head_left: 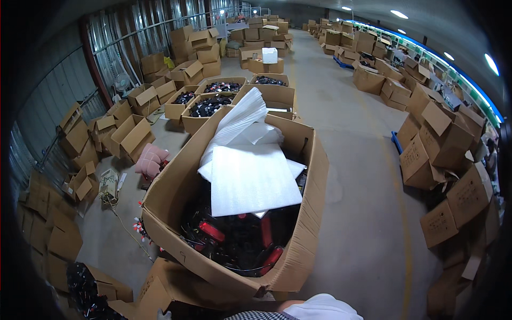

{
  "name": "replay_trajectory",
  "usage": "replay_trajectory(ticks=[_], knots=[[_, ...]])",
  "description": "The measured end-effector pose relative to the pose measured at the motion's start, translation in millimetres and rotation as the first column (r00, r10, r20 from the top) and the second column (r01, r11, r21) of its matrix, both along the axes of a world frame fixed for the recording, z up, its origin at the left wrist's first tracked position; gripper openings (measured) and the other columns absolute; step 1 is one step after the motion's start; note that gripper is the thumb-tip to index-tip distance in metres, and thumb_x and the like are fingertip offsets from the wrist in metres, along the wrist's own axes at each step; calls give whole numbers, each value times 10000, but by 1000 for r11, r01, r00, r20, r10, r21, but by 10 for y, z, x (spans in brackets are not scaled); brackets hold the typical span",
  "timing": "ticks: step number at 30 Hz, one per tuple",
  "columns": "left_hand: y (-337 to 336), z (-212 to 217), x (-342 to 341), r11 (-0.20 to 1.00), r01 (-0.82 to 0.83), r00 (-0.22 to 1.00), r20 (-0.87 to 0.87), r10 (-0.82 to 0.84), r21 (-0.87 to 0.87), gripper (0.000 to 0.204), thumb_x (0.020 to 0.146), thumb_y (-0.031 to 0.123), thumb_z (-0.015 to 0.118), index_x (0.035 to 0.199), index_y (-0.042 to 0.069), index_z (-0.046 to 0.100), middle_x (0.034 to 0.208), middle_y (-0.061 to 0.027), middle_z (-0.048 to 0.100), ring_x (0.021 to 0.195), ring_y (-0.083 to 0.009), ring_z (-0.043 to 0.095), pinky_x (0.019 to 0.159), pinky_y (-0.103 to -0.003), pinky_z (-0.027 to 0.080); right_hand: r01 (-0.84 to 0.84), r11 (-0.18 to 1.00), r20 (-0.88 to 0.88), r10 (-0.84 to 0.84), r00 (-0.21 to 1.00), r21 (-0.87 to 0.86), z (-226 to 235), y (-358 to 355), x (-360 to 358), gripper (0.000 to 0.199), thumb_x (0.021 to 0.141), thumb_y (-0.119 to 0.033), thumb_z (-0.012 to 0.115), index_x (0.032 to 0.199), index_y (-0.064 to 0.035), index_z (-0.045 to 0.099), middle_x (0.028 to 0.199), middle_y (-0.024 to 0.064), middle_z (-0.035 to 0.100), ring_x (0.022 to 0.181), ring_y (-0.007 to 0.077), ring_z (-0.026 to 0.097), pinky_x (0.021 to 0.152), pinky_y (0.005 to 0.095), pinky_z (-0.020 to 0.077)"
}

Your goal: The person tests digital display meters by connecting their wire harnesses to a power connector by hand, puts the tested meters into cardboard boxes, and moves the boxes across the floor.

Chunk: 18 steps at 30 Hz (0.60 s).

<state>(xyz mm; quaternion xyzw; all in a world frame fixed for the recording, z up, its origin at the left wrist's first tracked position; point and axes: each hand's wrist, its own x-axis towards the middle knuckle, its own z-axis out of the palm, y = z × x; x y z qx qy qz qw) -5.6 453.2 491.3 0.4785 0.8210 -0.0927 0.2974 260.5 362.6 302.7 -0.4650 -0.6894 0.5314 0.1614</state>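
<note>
Large open brown cardboard box (176,186) stands directly ahead, flaps up, filled with black and red plastic parts (240,240); white foam sheets (250,178) lie on top, one bent over the far rim. Neither hand is in view, so finger state cannot be told. Bare concrete floor (352,176) runs open along the box's right; smaller cartons (133,136) crowd the left.

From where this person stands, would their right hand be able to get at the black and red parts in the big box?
Probably yes. The right hand is out of view, but the big cardboard box stands open right before the person, and the black and red parts lie bare at its near end. The white foam sheets cover only the far part.
</note>
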Motion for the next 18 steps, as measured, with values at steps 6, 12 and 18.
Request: replay_trajectory(ticks=[6, 12, 18], knots=[[21, -640, -531, 998, 54, 998, -27, -53, 43, 625, 809, 350, 525, 1324, 29, 371, 1273, -240, 466, 1147, -365, 473, 969, -390, 381, -79, 997, 69, 77, 995, 20, 151, -77, 326, 577, 818, -270, 555, 1315, -33, 384, 1238, 236, 496, 1125, 359, 493, 973, 385, 381], [-303, -764, -555, 969, 211, 971, -147, -191, 132, 565, 801, 292, 618, 1233, -37, 463, 1171, -259, 547, 1023, -376, 549, 921, -388, 430, -135, 991, 142, 132, 981, 10, 323, -156, 636, 567, 818, -275, 555, 1309, -40, 394, 1237, 232, 499, 1123, 356, 496, 971, 386, 384], [-445, -518, -193, 990, 141, 988, -71, -140, 3, 547, 788, 328, 538, 1189, -43, 506, 1002, -240, 617, 782, -305, 633, 645, -416, 510, -80, 996, 171, 72, 983, 39, 473, -52, 1001, 558, 819, -281, 555, 1303, -46, 405, 1235, 229, 501, 1120, 353, 500, 968, 386, 386]])
